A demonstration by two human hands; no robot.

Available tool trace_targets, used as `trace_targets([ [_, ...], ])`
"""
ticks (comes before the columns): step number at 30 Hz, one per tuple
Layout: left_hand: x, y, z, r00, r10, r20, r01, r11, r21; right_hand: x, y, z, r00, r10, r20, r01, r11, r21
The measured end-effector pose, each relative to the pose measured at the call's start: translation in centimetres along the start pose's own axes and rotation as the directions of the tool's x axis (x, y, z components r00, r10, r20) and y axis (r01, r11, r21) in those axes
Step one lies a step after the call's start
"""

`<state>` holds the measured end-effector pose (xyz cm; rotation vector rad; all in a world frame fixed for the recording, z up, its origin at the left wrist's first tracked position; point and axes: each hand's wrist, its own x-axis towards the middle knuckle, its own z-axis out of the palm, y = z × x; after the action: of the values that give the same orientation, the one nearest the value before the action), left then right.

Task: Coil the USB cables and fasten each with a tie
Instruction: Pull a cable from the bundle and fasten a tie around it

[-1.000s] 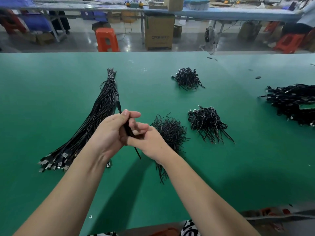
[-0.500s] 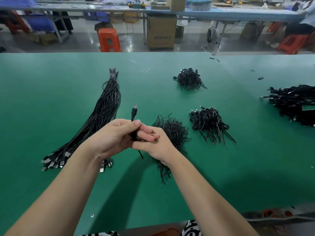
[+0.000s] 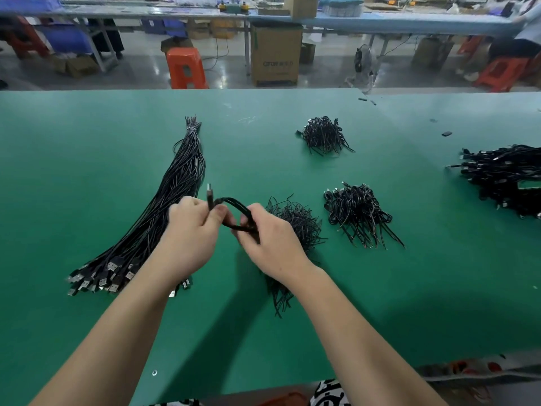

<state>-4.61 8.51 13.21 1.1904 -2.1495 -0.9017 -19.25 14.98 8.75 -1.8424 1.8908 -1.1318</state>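
A black USB cable (image 3: 234, 205) is folded into a loop between my two hands above the green table (image 3: 87, 136). My left hand (image 3: 191, 230) pinches it just below the plug, which sticks up. Curled round the other end of the loop, my right hand (image 3: 270, 238) grips the strands. A long bundle of straight USB cables (image 3: 164, 212) lies at the left, plugs toward me. A heap of black ties (image 3: 298, 221) sits just behind my right hand, partly hidden by it.
Two piles of coiled cables lie on the table, one at the middle right (image 3: 357, 212) and one further back (image 3: 323, 136). A larger cable heap (image 3: 503, 177) fills the right edge. Beyond the table stand an orange stool (image 3: 186, 67) and a cardboard box (image 3: 276, 54).
My hands have drawn apart and the cable, earlier a short length hidden in my fists, now shows as a loop between them. The plug end has come up above my left hand.
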Motion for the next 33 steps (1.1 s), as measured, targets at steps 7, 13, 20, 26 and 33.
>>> trace_targets([
  [7, 0.7, -1.7, 0.5, 0.995, -0.102, -0.022, 0.095, 0.972, -0.217, 0.2, -0.7, -0.2, 0.982, -0.035, 0.187, 0.089, 0.953, -0.29],
  [13, 1.3, -1.1, 0.1, 0.99, -0.138, 0.034, 0.143, 0.964, -0.225, 0.1, -0.8, 0.0, 0.98, -0.007, 0.2, 0.069, 0.949, -0.309],
  [20, 1.8, -0.9, -1.0, 0.992, 0.007, 0.129, 0.016, 0.984, -0.177, -0.3, -0.8, -0.3, 0.974, 0.005, 0.226, 0.064, 0.953, -0.296],
  [26, 2.2, -1.3, -1.4, 0.987, 0.067, 0.144, -0.054, 0.995, -0.088, -0.6, -0.6, 0.1, 0.967, -0.005, 0.254, 0.081, 0.953, -0.293],
  [33, 2.9, -1.0, -0.9, 0.985, 0.122, 0.124, -0.139, 0.98, 0.141, -0.2, -1.3, 0.0, 0.928, 0.18, 0.327, -0.268, 0.931, 0.248],
])
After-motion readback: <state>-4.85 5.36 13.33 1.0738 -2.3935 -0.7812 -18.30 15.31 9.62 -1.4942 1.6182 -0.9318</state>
